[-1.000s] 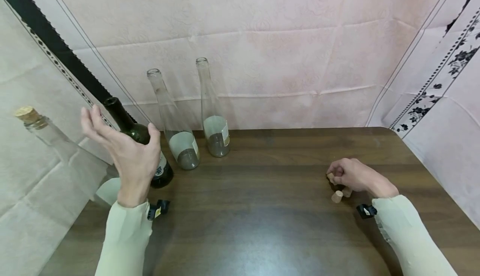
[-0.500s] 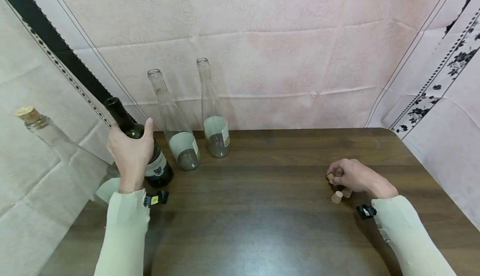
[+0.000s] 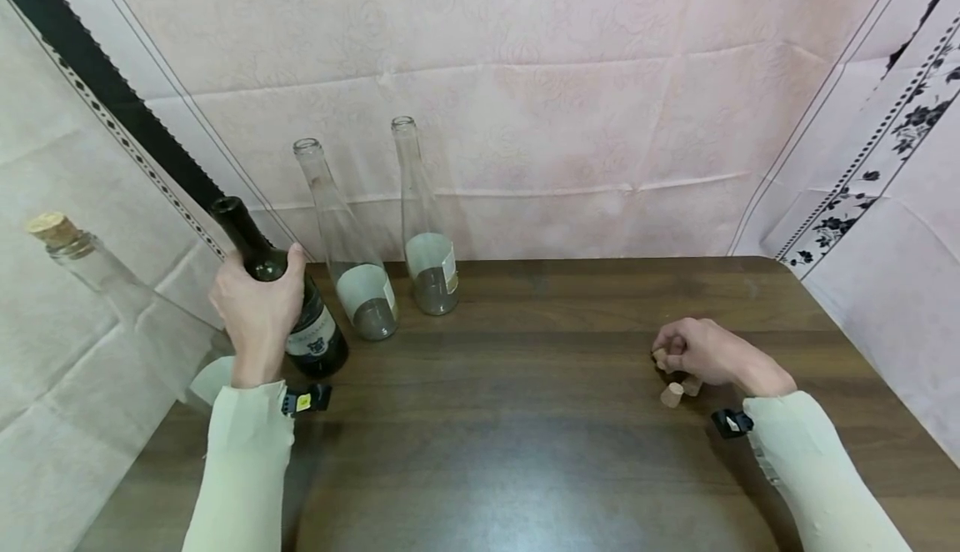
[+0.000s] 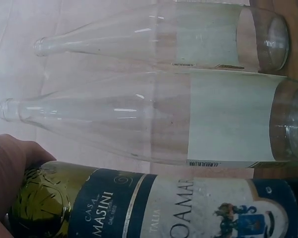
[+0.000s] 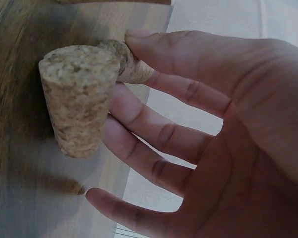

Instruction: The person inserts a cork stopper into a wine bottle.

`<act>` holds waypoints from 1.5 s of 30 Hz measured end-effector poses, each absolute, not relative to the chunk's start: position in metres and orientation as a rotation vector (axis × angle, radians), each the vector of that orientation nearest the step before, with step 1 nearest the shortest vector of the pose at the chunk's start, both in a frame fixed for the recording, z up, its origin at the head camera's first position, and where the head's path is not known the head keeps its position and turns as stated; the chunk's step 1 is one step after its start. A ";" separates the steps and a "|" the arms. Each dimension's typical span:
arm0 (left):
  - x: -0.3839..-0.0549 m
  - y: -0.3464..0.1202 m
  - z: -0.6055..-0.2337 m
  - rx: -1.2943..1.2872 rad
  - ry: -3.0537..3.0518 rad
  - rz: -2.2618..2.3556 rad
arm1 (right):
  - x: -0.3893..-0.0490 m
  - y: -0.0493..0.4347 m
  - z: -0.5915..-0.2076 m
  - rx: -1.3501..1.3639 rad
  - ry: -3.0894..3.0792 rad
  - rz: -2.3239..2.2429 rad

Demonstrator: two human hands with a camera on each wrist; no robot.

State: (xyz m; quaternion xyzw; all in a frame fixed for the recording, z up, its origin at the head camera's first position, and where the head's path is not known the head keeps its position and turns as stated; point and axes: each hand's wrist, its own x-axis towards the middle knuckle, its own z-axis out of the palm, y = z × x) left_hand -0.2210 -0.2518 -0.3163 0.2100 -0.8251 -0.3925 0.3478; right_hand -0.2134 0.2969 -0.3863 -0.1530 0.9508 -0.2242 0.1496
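Observation:
My left hand [image 3: 257, 310] grips a dark green wine bottle [image 3: 321, 348] around its shoulder, the bottle's open neck rising above the thumb. Its printed label [image 4: 188, 208] fills the bottom of the left wrist view. Far to the right, my right hand [image 3: 705, 353] is low over the table, thumb and index finger pinching a cork [image 5: 134, 64]. A second, tapered cork [image 5: 79, 99] stands nearer the camera in the right wrist view. In the head view, a loose cork [image 3: 672, 394] lies just in front of the fingers, with another cork [image 3: 692, 385] partly under the hand.
Two clear glass bottles, one nearer [image 3: 365, 298] and one farther [image 3: 430, 264], stand uncorked right of the green bottle. At the left edge is a clear bottle with a cork stopper [image 3: 52, 229]. Cloth walls [image 3: 525, 118] border the brown table [image 3: 510, 419].
My left hand has come down from open fingers beside the green bottle and now grips its shoulder; the bottle has barely shifted. The right hand has stayed in place at the corks.

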 end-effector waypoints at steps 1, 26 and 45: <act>-0.220 -0.251 -0.316 0.539 -2.149 -1.013 | -0.213 0.297 -0.386 -0.442 2.729 -0.650; -0.194 -0.230 -0.320 0.372 -2.136 -0.913 | -0.207 0.282 -0.363 -0.598 2.972 -0.687; -0.174 -0.206 -0.321 0.271 -2.169 -0.910 | -0.199 0.264 -0.342 -0.690 3.084 -0.821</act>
